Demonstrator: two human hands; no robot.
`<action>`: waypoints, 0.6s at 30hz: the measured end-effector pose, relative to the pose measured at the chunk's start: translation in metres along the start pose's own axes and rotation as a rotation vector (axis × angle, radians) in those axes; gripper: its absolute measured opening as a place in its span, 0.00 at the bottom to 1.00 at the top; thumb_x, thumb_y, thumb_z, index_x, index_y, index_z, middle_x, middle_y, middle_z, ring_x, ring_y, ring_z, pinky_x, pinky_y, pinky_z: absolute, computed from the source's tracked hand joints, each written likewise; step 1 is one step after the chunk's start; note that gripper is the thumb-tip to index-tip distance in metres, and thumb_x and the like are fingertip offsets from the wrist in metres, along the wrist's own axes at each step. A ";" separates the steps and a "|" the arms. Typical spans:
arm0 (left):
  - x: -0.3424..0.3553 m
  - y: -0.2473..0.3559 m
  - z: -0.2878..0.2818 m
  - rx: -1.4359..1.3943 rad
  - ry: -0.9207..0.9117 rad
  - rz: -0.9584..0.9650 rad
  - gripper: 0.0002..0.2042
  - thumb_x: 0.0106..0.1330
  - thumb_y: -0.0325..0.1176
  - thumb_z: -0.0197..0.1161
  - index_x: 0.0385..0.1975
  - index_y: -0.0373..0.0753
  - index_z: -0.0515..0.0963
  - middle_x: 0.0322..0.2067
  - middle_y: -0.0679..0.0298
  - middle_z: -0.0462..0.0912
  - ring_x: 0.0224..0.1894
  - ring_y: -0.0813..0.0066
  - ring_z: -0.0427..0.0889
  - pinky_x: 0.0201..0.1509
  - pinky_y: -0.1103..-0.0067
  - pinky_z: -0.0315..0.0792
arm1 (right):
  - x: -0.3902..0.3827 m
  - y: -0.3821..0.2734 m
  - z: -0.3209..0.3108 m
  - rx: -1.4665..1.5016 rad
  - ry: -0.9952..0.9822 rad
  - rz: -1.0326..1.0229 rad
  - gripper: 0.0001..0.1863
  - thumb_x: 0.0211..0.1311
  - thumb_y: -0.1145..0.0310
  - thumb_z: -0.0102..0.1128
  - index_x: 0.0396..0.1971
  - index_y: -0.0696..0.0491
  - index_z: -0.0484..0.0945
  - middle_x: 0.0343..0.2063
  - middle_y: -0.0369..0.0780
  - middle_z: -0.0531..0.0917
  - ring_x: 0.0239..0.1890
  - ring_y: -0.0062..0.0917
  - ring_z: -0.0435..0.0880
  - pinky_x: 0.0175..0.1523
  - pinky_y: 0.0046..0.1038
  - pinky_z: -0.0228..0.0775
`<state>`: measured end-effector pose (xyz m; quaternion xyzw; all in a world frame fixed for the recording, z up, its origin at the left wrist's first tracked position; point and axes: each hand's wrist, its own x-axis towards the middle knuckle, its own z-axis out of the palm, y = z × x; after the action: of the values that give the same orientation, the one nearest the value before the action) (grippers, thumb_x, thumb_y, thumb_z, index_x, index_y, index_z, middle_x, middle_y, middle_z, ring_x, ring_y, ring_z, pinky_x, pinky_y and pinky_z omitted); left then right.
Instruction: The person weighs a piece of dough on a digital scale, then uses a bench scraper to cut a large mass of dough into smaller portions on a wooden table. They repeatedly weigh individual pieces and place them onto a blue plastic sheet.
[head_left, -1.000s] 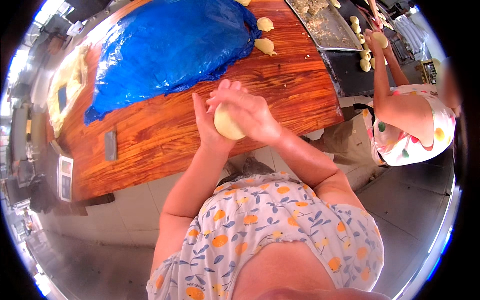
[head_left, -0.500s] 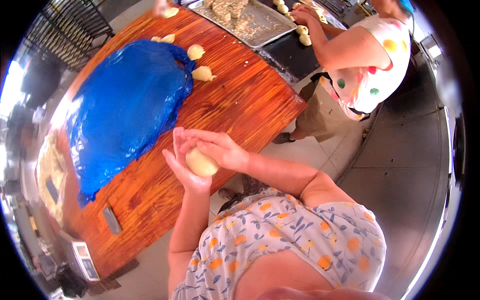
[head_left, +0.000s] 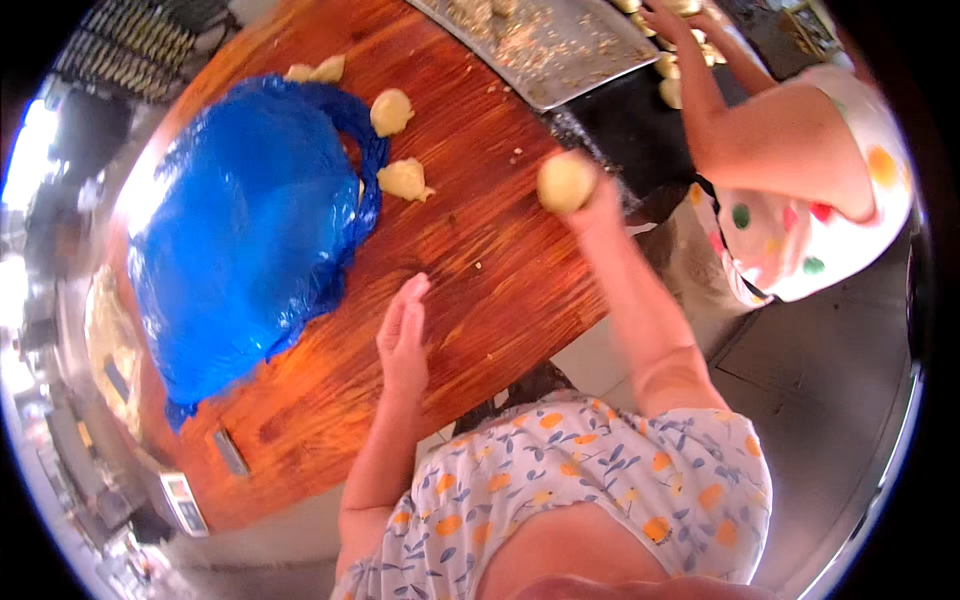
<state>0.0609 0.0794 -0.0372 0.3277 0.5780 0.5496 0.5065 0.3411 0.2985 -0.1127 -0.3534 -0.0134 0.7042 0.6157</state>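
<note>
A smooth, pale yellow dough ball (head_left: 564, 183) is in my right hand (head_left: 598, 203), which reaches out over the right part of the wooden table, close to its dark far-right end. The hand is blurred and its fingers are mostly hidden by the ball. My left hand (head_left: 403, 335) hovers above the table's near edge, fingers stretched out, holding nothing. A big heap under a shiny blue plastic sheet (head_left: 240, 240) lies to its left. Beside the sheet sit two torn dough pieces, one rounder (head_left: 391, 112) and one ragged (head_left: 404, 180).
A metal tray (head_left: 560, 85) with crumbly filling lies at the far side. Past it, a co-worker's arm (head_left: 770, 150) reaches toward several dough balls (head_left: 668, 92) on a black surface. A flat dark block (head_left: 231, 452) and a small scale (head_left: 184, 503) are at the table's left.
My hands have parted from around the dough ball. My right hand has carried it away to the far right, while the left stays near the table edge with fingers extended. The view has shifted somewhat.
</note>
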 end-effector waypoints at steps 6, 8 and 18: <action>-0.036 -0.084 -0.076 1.119 -0.007 0.367 0.26 0.63 0.33 0.62 0.62 0.35 0.67 0.67 0.50 0.61 0.70 0.52 0.59 0.71 0.62 0.55 | 0.137 -0.155 -0.040 -0.440 0.387 -0.436 0.20 0.67 0.60 0.42 0.50 0.56 0.74 0.49 0.47 0.79 0.51 0.40 0.79 0.56 0.48 0.71; -0.068 -0.106 -0.075 1.266 -0.271 0.238 0.34 0.59 0.44 0.67 0.65 0.45 0.64 0.70 0.53 0.54 0.72 0.51 0.52 0.70 0.52 0.51 | 0.145 -0.152 -0.016 -0.569 0.473 -0.424 0.21 0.68 0.60 0.42 0.52 0.58 0.72 0.51 0.48 0.78 0.53 0.39 0.78 0.58 0.45 0.68; 0.146 -0.088 0.043 1.642 -0.311 0.754 0.24 0.64 0.45 0.63 0.60 0.50 0.71 0.67 0.59 0.63 0.70 0.58 0.59 0.65 0.51 0.60 | 0.044 -0.042 -0.023 -1.211 0.152 -0.862 0.27 0.73 0.63 0.47 0.65 0.63 0.61 0.65 0.46 0.66 0.67 0.33 0.64 0.71 0.31 0.51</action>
<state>0.0772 0.2128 -0.1498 0.8219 0.5673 0.0446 -0.0263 0.3893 0.3375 -0.1319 -0.6418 -0.4935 0.2433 0.5342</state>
